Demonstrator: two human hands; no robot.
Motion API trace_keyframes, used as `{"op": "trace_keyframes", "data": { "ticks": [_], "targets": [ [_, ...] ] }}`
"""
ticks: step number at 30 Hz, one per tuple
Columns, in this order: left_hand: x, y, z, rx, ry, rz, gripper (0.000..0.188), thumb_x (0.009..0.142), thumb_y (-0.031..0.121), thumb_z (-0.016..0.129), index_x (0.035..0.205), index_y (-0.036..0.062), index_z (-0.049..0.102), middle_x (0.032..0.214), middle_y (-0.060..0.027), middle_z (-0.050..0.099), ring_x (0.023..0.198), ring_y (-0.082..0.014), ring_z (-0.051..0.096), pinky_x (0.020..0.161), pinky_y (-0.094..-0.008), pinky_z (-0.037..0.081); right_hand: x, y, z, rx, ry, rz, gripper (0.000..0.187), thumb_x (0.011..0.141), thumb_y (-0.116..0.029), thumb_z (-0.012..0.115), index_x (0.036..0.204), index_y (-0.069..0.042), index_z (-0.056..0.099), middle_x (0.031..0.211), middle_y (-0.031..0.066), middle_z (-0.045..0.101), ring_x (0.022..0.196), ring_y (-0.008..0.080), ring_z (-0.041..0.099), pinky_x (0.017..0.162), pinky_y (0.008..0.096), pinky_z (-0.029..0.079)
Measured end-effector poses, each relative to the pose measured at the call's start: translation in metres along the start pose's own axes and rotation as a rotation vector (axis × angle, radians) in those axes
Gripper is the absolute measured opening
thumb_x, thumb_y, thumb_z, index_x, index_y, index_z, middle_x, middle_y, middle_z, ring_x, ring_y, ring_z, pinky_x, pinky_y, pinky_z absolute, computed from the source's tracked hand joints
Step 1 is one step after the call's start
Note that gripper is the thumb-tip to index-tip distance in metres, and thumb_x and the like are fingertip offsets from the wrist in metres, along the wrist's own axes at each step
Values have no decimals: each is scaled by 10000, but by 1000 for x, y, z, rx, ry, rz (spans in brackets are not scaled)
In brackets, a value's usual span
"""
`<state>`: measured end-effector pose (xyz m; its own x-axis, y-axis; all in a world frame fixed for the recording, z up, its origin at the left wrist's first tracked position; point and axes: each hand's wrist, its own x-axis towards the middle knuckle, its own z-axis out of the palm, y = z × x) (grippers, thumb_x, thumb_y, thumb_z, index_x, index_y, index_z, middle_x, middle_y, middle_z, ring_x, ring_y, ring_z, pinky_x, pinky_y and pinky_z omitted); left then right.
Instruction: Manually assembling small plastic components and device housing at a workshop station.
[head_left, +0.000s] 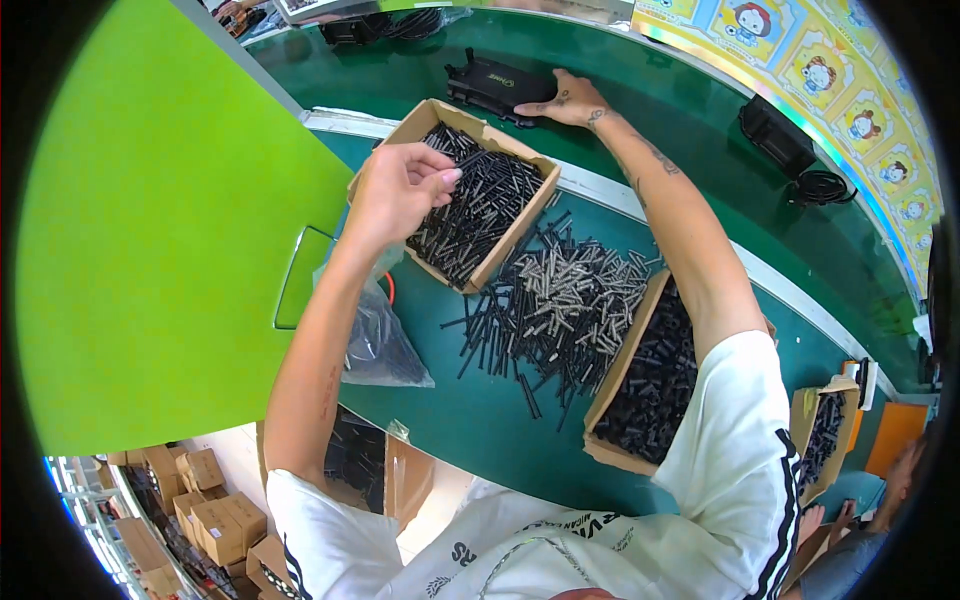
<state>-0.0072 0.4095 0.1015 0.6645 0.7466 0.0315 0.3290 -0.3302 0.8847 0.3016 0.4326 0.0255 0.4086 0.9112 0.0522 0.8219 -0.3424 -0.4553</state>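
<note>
My left hand (400, 195) is closed in a pinch above a cardboard box (515, 245) full of thin black rods (475, 210). Whatever its fingertips hold blends into the dark rods below. At the far side, my right hand (570, 103) grips the right end of a flat black plastic case (493, 84), thumb at its near edge. This case lies on the green belt (640, 90) beyond the pale rail. Beside the box, a loose heap of black and silvery pins (570, 295) spreads over the green tabletop.
Under my right arm stands a second cardboard box (610, 400) of small black parts. A clear bag (385, 340) of dark pieces hangs left, beside a bright green panel (170, 240). Another black case (777, 135) with a coiled cable sits farther right. Another person's arm (895, 490) shows lower right.
</note>
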Motion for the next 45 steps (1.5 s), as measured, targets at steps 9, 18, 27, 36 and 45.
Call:
{"op": "trace_keyframes", "data": {
  "ticks": [9,18,27,36,45],
  "targets": [
    [17,-26,5,376,3,-70,97,820,67,745,878,-6,718,726,-103,716,648,-157,699,597,-316,533,-54,15,-49,128,-106,176,785,577,-551,866,1096,14,702,1269,186,624,1139,319,626,953,407,534],
    [25,-3,34,684,-12,84,129,829,91,740,838,-22,679,737,-147,683,710,-266,685,635,-384,542,-244,30,-142,1111,-232,231,879,720,-539,811,1295,50,504,1210,182,527,1104,225,569,1018,315,499],
    [17,-22,59,1002,15,100,267,801,274,751,891,44,653,900,-162,690,959,-373,629,841,-483,500,-491,65,-150,1658,-92,239,647,858,-363,741,1258,94,518,1181,148,589,1071,223,641,996,368,512],
    [-122,100,125,429,58,498,124,887,103,667,953,1,689,871,-100,696,771,-217,663,678,-304,502,-645,71,-58,2469,114,227,1173,684,-782,633,1492,5,314,1312,311,508,1035,432,609,890,479,518],
    [-274,119,223,-139,-822,379,1034,752,367,844,1499,-41,256,1346,-279,513,1219,-404,553,1016,-443,455,-658,29,-21,1892,163,113,1104,596,-522,844,1448,18,394,1257,218,544,1024,354,596,902,426,492]
  ]
}}
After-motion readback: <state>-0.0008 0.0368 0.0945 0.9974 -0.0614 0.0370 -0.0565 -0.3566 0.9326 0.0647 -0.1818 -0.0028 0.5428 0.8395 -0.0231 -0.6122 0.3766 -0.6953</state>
